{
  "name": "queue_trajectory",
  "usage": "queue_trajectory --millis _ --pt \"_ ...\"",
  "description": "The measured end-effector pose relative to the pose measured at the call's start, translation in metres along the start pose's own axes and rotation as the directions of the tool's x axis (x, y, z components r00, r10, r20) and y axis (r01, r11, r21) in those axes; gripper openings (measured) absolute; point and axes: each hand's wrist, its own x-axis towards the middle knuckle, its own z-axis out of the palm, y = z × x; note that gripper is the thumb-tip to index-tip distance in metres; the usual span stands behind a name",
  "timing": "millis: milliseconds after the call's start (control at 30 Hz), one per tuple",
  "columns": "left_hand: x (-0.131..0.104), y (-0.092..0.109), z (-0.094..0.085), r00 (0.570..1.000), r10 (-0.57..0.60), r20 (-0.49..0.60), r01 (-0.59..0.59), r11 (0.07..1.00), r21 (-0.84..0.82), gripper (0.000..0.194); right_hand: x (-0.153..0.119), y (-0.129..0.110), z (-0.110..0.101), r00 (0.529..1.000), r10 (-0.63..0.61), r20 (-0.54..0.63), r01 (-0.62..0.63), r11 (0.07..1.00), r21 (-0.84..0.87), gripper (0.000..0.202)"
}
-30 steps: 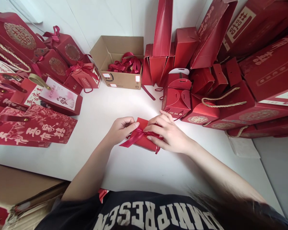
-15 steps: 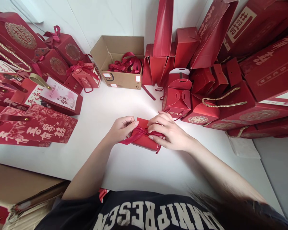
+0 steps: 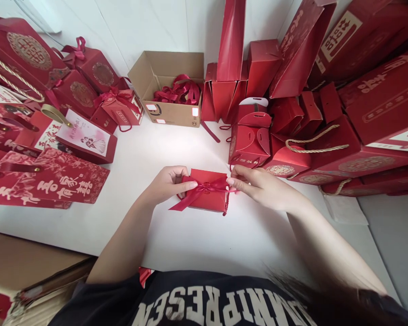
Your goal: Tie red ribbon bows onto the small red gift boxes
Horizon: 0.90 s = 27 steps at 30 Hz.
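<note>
A small red gift box (image 3: 209, 202) stands on the white table in front of me, with a dark red ribbon (image 3: 193, 196) tied in a bow on its top. My left hand (image 3: 170, 183) pinches the bow's loop at the box's left side, thumb on top. On the right, my right hand (image 3: 255, 183) pinches the other side of the bow between thumb and fingertips. One ribbon tail hangs out toward the lower left. A thin red cord dangles at the box's right edge.
Behind sits an open cardboard box (image 3: 173, 115) with loose red ribbons (image 3: 182, 90). Red gift boxes and bags (image 3: 71, 174) crowd the left side. More red boxes (image 3: 250, 140) are stacked at the right, some with rope handles. A ribbon strip (image 3: 211, 131) lies beside the cardboard box.
My right hand has moved off the box's top to the right and now pinches the bow's right side. The knot and box top have come into view. My left hand has barely moved.
</note>
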Motion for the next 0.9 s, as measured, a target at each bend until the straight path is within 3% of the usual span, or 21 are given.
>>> queue_trajectory --millis 133,233,600,900 --pt "-0.001 0.0 0.0 1.0 -0.013 0.006 0.013 0.999 -0.029 0.033 0.005 0.005 0.003 0.977 0.002 0.213 -0.094 0.902 0.422 0.032" --pt "-0.001 -0.001 -0.001 1.0 -0.018 0.013 0.019 0.999 -0.039 0.033 0.004 0.004 0.002 0.978 -0.018 0.207 -0.096 0.846 0.524 0.032" --pt "0.003 -0.005 -0.003 0.999 -0.019 0.033 0.021 0.998 -0.065 0.034 0.0 0.01 -0.005 0.976 -0.083 0.201 0.008 0.938 0.347 0.02" --pt "0.003 -0.004 -0.004 0.998 0.023 0.052 -0.023 1.0 0.003 0.038 0.0 0.011 -0.014 0.952 -0.068 0.3 0.005 0.978 0.207 0.017"
